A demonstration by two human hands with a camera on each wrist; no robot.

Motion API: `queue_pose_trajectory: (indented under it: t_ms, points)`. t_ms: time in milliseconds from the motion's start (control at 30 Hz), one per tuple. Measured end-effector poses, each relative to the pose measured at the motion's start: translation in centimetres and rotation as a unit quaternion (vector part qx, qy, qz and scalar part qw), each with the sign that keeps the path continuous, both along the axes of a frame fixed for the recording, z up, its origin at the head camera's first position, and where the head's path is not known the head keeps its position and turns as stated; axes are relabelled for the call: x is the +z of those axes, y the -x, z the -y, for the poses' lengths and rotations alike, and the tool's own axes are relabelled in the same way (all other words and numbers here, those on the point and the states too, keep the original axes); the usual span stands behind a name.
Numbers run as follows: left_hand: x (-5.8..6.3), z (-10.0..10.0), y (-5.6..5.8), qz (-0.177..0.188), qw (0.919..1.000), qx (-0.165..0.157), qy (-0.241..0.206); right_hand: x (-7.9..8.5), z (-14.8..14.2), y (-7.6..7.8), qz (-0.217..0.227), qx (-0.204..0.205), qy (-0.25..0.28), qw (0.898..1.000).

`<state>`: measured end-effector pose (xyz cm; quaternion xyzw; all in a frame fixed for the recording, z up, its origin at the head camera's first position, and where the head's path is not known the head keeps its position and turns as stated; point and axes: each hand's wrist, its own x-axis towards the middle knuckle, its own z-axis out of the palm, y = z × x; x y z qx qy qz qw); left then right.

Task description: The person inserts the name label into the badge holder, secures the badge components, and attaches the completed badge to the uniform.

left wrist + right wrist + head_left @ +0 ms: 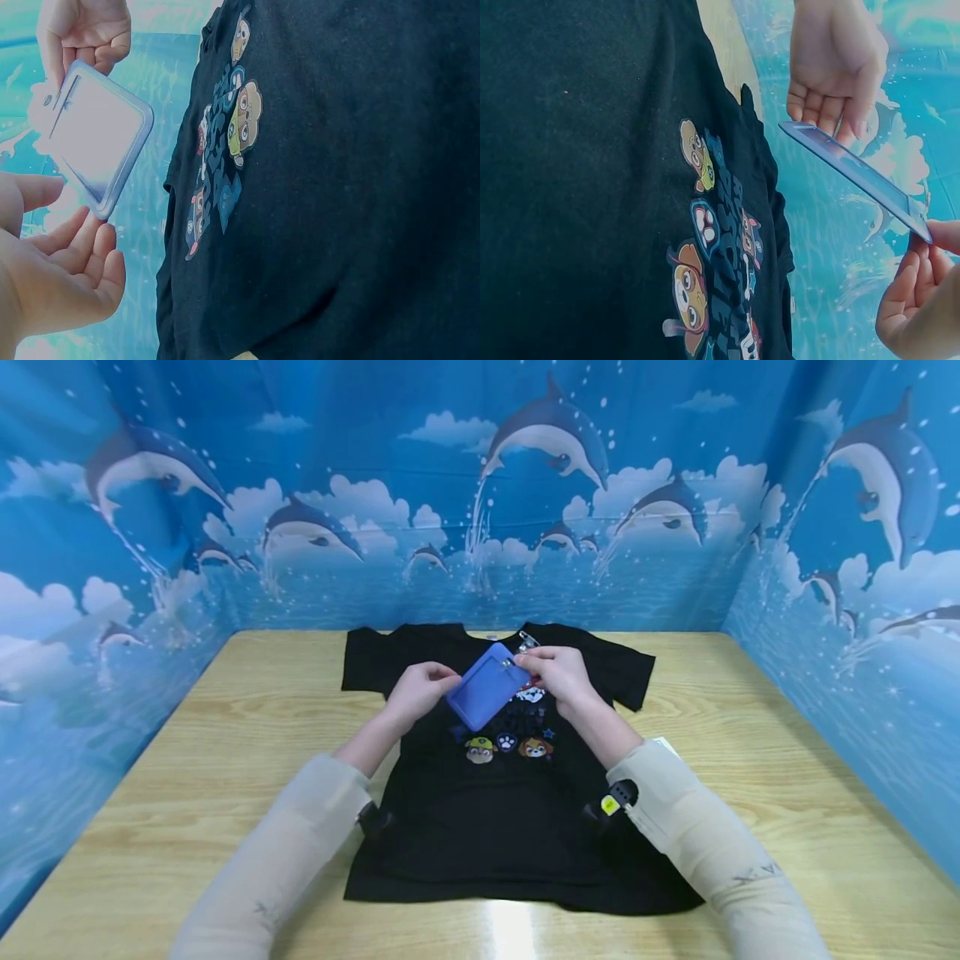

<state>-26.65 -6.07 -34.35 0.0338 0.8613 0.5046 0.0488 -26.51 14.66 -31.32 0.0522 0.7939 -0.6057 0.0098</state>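
A blue badge holder (488, 688) with a clear window is held tilted above a black T-shirt (517, 835) with printed cartoon dogs. My right hand (558, 675) pinches its upper right end, beside the metal clip (527, 642). At the opposite lower-left edge, my left hand (422, 692) holds the holder with thumb and fingertips. Seen from the left wrist, the fingers (82, 244) of the left hand are partly curled at the holder's lower corner. The right wrist view shows the holder (862, 175) nearly edge-on between both hands.
The shirt lies spread flat, neck away from me, on a wooden table (247, 752). A white item (666, 747) shows partly from behind my right forearm. Dolphin-print curtains (480, 510) stand along the back and both sides of the table.
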Motion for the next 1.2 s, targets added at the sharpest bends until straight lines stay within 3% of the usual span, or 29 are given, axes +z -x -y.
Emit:
queue_pose_trajectory:
  t_ms: [533, 800, 1200]
  points:
    - [0.2, -0.1, -0.4, 0.031, 0.9985, -0.002, -0.046, -0.5, -0.7, 0.3, 0.022, -0.031, 0.060, 0.997]
    - [0.7, -0.1, -0.3, 0.047, 0.9961, 0.010, -0.074, -0.7, -1.1, 0.4, 0.023, -0.025, 0.084, 0.996]
    - [1.0, 0.3, -0.3, 0.055, 0.9953, -0.008, -0.079, -1.3, -1.5, 0.5, 0.048, -0.001, 0.123, 0.991]
